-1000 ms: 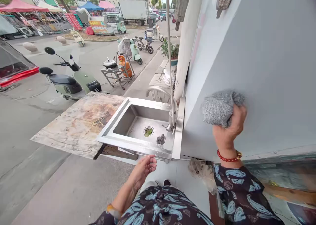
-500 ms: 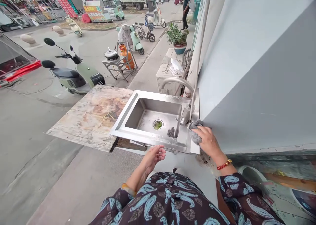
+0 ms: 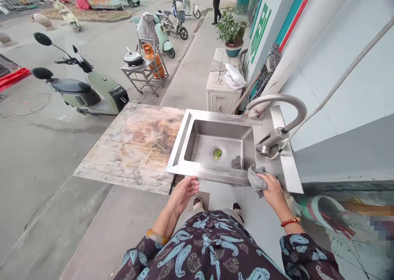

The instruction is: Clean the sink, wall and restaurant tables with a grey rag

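A crumpled grey cloth (image 3: 257, 180) is gripped in my right hand (image 3: 275, 193), over the front right edge of the steel sink (image 3: 212, 174). My left hand (image 3: 185, 193) hangs just in front of the sink's front rim, fingers slightly curled and apart, with nothing in it. Inside the basin, a green leaf scrap (image 3: 217, 153) lies on the drain and a dark scouring pad (image 3: 236, 162) sits in the front right corner. The curved faucet (image 3: 286, 103) rises at the sink's right side.
A weathered wooden board (image 3: 129, 149) adjoins the sink on the left, with thin yellowish strands (image 3: 156, 145) on it. Behind stand a white cabinet (image 3: 223, 93), a potted plant (image 3: 232, 34) and a mop (image 3: 269, 67). A green scooter (image 3: 101, 93) is parked at left; a person (image 3: 217, 3) stands farther off.
My right hand has drawn the grey cloth from beside the faucet base toward the sink's front edge. The view has swung right and down. My left hand stays near the front rim.
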A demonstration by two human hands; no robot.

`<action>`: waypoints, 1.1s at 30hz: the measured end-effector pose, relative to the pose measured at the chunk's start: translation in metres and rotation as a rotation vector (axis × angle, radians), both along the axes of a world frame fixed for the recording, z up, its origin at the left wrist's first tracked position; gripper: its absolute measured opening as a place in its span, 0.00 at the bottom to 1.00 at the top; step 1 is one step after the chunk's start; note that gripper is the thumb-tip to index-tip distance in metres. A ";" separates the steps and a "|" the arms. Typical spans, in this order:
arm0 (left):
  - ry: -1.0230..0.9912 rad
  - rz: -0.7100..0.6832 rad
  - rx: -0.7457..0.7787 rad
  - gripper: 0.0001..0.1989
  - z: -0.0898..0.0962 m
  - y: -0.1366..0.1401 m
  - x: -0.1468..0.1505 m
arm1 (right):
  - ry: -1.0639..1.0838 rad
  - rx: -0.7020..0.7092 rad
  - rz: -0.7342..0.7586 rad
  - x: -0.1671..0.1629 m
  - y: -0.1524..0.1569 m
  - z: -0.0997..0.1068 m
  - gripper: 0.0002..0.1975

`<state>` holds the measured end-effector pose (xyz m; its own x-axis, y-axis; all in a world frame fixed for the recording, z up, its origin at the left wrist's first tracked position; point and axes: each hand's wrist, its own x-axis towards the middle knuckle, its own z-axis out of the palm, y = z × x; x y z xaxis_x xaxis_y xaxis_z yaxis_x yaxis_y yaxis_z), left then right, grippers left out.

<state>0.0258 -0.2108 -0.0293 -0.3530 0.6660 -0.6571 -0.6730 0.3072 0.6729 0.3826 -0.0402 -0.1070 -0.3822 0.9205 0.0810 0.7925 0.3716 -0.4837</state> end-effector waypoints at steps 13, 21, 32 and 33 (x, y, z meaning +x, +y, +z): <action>-0.013 0.206 -0.013 0.09 -0.004 -0.095 -0.081 | 0.129 -0.217 0.500 -0.319 -0.079 -0.009 0.36; 0.023 0.313 -0.076 0.09 0.003 -0.100 -0.098 | 0.295 -0.227 0.694 -0.403 -0.068 0.017 0.38; 0.006 0.545 -0.144 0.06 0.007 -0.081 -0.097 | 0.271 -0.414 0.831 -0.381 0.043 0.016 0.32; 0.003 0.562 -0.148 0.06 0.008 -0.078 -0.097 | 0.290 -0.389 0.768 -0.389 0.071 0.021 0.32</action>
